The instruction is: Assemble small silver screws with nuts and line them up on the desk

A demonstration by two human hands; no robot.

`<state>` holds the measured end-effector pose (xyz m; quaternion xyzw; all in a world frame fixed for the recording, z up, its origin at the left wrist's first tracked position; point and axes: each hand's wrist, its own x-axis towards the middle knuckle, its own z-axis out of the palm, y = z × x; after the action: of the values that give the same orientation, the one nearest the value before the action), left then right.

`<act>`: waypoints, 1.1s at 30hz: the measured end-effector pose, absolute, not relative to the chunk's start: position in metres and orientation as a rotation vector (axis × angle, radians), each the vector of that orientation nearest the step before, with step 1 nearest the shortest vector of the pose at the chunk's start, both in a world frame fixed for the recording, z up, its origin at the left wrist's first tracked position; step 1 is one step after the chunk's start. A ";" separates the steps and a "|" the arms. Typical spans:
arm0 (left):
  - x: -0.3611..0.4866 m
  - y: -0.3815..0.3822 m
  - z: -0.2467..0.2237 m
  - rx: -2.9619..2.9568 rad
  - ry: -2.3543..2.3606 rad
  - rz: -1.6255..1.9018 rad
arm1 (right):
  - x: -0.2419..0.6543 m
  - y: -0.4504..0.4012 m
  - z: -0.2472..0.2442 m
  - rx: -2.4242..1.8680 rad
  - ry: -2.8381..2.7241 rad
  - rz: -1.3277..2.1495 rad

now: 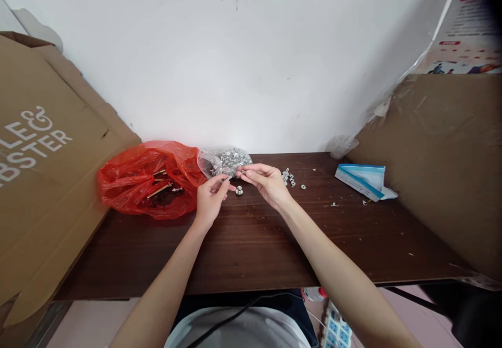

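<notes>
My left hand is closed in a pinch on a thin silvery screw, its tip pointing up and to the right. Just across from it, my right hand pinches a small metal piece, mostly covered by the fingertips. The two hands are close together but apart, above the dark wooden table. Below the fingertips stands a round shiny metal fitting. Behind the hands lies a clear plastic bag full of small metal parts. More screws and small metal rings lie right of my right hand.
A red plastic bag with long screws and dark parts sits at the left. Cardboard walls the left side, and more cardboard the right. A blue-and-white packet lies at the right. A power strip is below the table edge.
</notes>
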<state>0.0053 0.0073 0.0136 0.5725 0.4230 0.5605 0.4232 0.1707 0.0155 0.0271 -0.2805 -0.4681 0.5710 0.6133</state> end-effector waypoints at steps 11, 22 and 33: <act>0.010 0.003 0.014 1.472 1.006 1.353 | 0.151 0.010 0.017 -0.752 -1.160 1.065; 0.011 0.004 0.013 1.437 0.989 1.354 | 0.153 0.008 0.015 -0.775 -1.341 0.953; 0.007 0.006 0.012 1.227 0.844 1.180 | 0.156 -0.001 0.024 -0.868 -1.605 0.555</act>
<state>0.0068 0.0063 0.0121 0.5254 0.3612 0.5051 0.5817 0.1555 -0.0008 0.0240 -0.3713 -0.6863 0.2374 0.5787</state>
